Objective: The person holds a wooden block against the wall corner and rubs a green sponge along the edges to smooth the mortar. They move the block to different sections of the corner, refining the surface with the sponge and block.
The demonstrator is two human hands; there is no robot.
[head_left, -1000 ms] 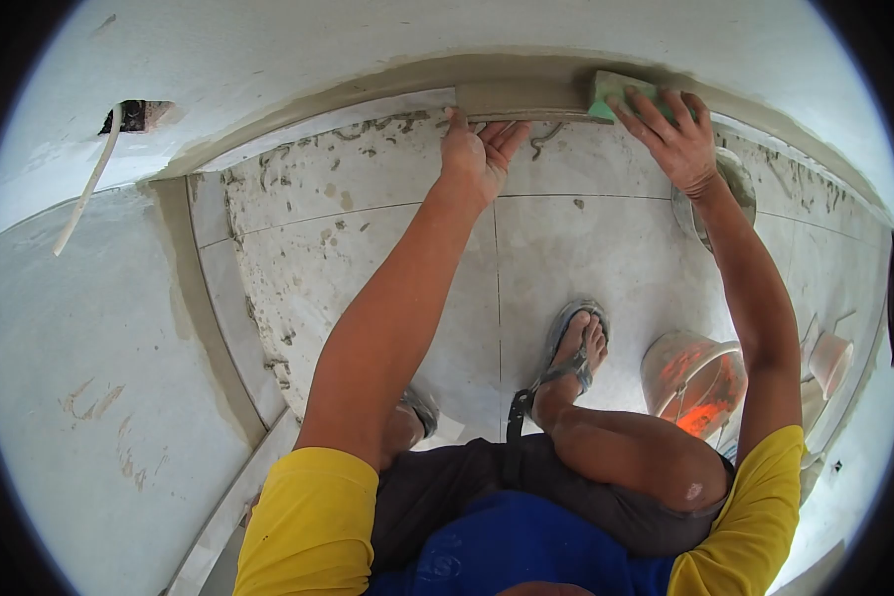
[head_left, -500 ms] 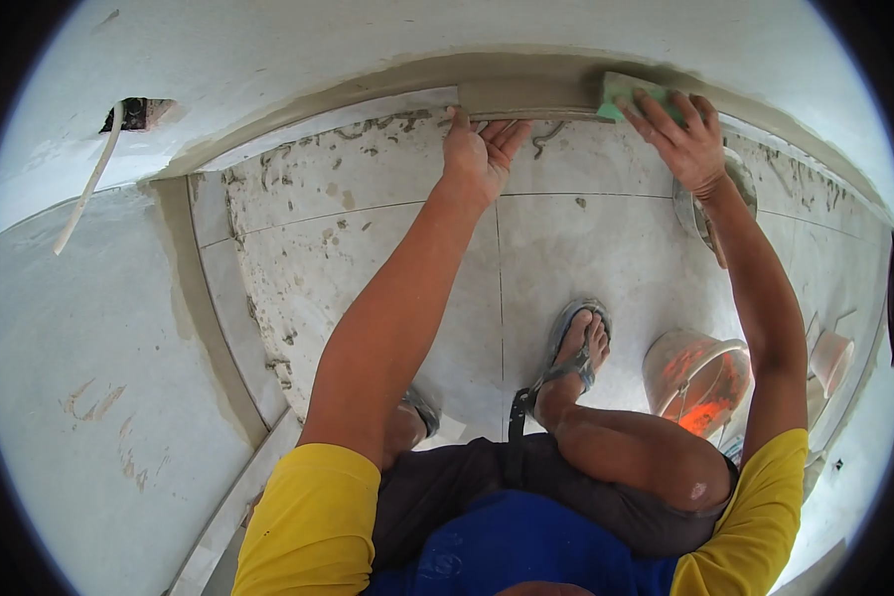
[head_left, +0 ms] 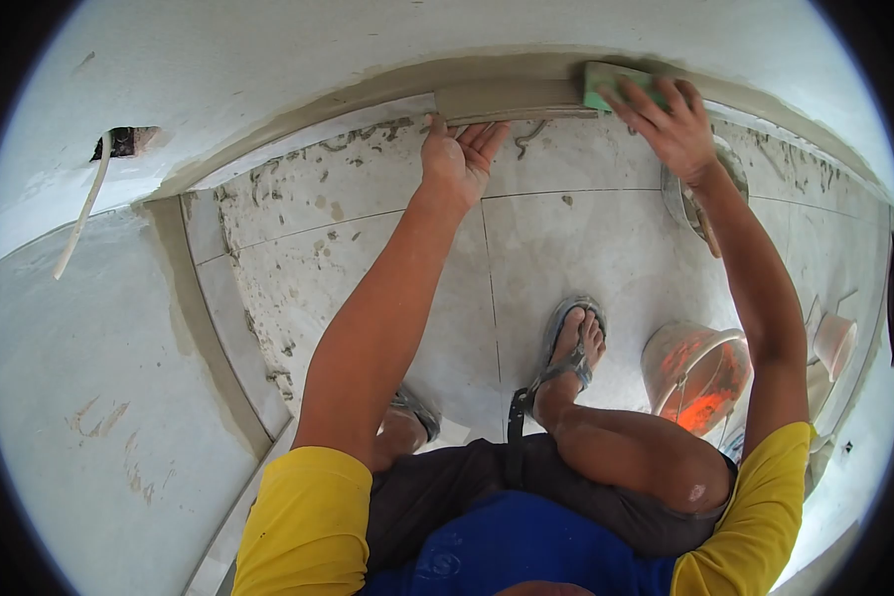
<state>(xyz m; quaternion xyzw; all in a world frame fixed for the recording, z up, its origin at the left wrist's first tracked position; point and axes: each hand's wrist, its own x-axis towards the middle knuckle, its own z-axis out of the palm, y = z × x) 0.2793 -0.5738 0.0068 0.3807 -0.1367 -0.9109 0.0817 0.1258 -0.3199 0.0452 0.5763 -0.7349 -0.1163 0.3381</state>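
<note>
My right hand [head_left: 673, 129] grips a green rectangular block [head_left: 606, 84], a float or sponge by its look, fingers over its near side. The block lies against the wall near the right end of a grey-brown strip [head_left: 512, 96]. My left hand [head_left: 457, 164] is at the strip's left end, its thumb at the corner and its fingers under the lower edge. The strip stands along the foot of the wall, within a band of grey mortar [head_left: 368, 97]. To its left runs a row of pale skirting tile [head_left: 298, 146].
Mortar crumbs lie on the tiled floor [head_left: 407, 288]. A round pan [head_left: 730, 174] with a handle sits below my right forearm. An orange-stained bucket [head_left: 680, 377] stands near my right knee. A cable [head_left: 84, 219] hangs from a wall box at left.
The view has shifted slightly, moving the wall and hands left in frame. The green block has risen a little against the wall relative to the strip. My left hand keeps its place at the strip.
</note>
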